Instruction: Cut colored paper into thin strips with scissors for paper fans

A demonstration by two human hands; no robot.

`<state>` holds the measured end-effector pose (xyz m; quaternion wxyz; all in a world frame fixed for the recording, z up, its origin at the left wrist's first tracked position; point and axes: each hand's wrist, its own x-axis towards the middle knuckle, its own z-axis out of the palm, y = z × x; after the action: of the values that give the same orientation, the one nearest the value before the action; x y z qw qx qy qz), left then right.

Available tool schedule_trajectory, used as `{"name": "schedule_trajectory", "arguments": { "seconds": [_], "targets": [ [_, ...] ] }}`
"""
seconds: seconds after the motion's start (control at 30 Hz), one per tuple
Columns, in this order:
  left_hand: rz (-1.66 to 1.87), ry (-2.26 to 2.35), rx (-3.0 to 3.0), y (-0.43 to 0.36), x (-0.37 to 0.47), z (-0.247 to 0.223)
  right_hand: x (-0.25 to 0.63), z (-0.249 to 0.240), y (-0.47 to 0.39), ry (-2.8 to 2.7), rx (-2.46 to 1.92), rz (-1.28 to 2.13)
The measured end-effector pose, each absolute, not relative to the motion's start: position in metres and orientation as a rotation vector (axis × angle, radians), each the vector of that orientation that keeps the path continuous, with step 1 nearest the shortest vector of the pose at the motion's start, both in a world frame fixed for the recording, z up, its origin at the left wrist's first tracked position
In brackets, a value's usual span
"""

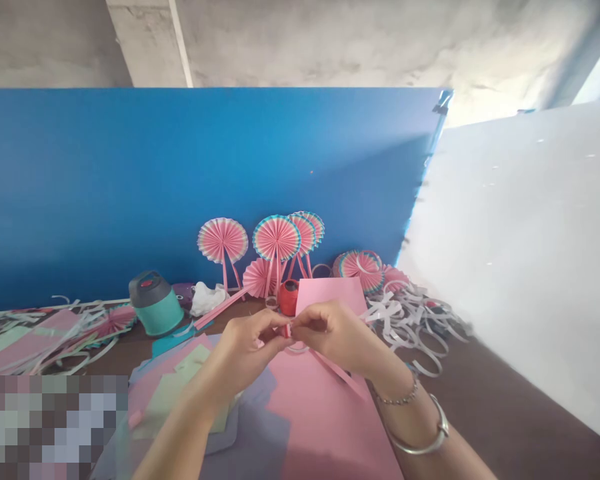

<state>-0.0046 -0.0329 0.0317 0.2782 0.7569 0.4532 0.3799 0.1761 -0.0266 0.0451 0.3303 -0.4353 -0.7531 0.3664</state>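
My left hand (253, 341) and my right hand (333, 330) meet above a large pink paper sheet (330, 407). Both pinch a small red and white piece (287, 331) between their fingertips; its exact shape is too small to make out. A thin white strip curls just below the fingers. Under my right hand a narrow pink strip (340, 375) slants across the sheet. Directly behind my fingers sits a red round container (289, 297), beside an upright pink sheet (330, 291).
Pink pleated paper fans (277, 239) lean on the blue panel (180, 153). A teal and grey container (157, 307) stands left of white crumpled tissue (209, 298). White strips (410, 320) pile up at right. Green paper pieces (173, 393) lie near my left forearm.
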Motion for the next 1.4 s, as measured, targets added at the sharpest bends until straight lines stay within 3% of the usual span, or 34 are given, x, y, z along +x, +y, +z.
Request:
{"name": "schedule_trajectory", "arguments": {
  "seconds": [0.37, 0.9, 1.4],
  "targets": [
    [0.963, 1.261, 2.180, -0.034, -0.004, 0.032, 0.173, 0.042, -0.027, -2.081, -1.148, 0.718],
    [1.037, 1.141, 2.044, -0.031, -0.006, 0.029, 0.177, 0.035, -0.015, -1.899, -1.012, 1.102],
    [1.460, 0.865, 1.490, -0.007, -0.019, 0.017, 0.205, 0.036, 0.018, -1.545, -1.115, 1.319]
  ]
}}
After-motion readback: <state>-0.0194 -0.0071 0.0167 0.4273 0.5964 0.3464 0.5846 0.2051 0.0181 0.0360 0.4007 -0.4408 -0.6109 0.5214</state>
